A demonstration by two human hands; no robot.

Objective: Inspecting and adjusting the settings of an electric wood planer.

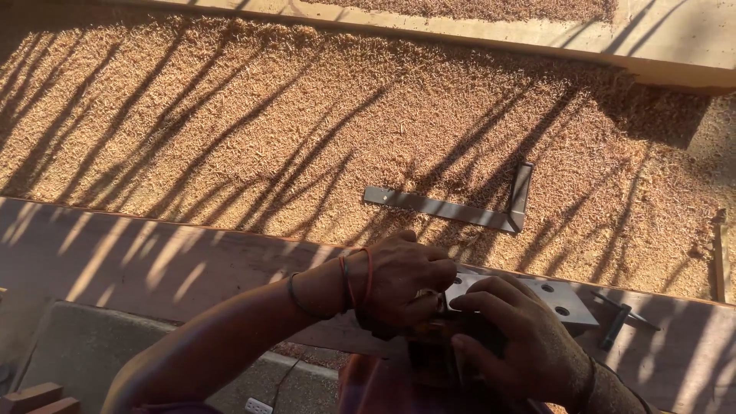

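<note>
My left hand and my right hand are both closed around a dark tool at the near edge of a long wooden plank; the tool itself is mostly hidden under my fingers. Just beyond my fingers a flat grey metal plate with round holes lies on the plank. My left wrist carries red and dark string bands. A small dark metal key-like piece lies on the plank to the right of the plate.
A metal carpenter's square lies on a thick bed of wood shavings beyond the plank. Another pale plank runs along the top. A concrete slab and wood blocks sit lower left.
</note>
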